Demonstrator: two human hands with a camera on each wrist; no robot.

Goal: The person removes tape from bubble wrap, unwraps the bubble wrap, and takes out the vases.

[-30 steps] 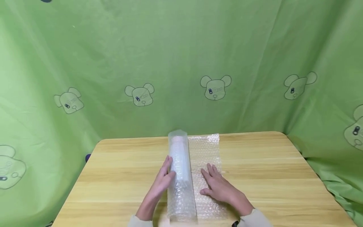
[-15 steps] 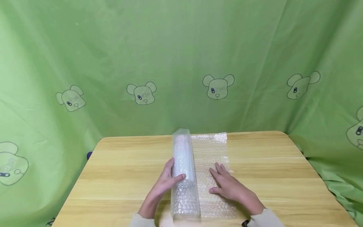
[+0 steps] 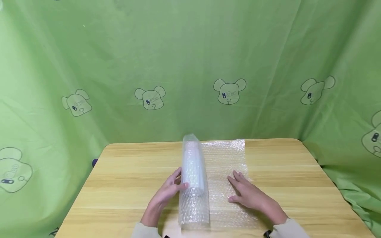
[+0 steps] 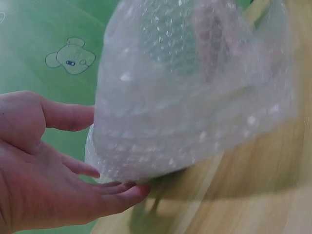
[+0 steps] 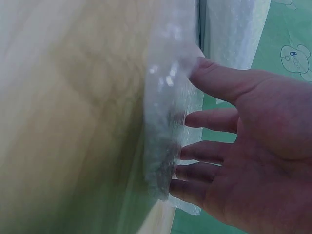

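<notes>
A roll of clear bubble wrap (image 3: pixel 194 206) lies lengthwise on the wooden table, with a pale form showing through its far part; what that form is I cannot tell. From the roll a flat sheet of bubble wrap (image 3: pixel 223 158) extends to the right. My left hand (image 3: pixel 165 193) rests against the roll's left side, thumb on its upper surface and fingers fairly straight, low along the side in the left wrist view. My right hand (image 3: pixel 251 196) is laid on the flat sheet near its right edge, fingers extended and spread. The right wrist view shows its fingertips touching the wrap (image 5: pixel 168 83).
The wooden table (image 3: pixel 128 172) has rounded far corners. Green fabric (image 3: pixel 184 66) printed with bear heads hangs close behind it and along both sides. A small dark purple thing (image 3: pixel 94 162) peeks out past the table's left edge.
The flat sheet has widened as its right edge slid right with my right hand. The roll has shifted slightly right and turned; my left hand's thumb moved over its top and back.
</notes>
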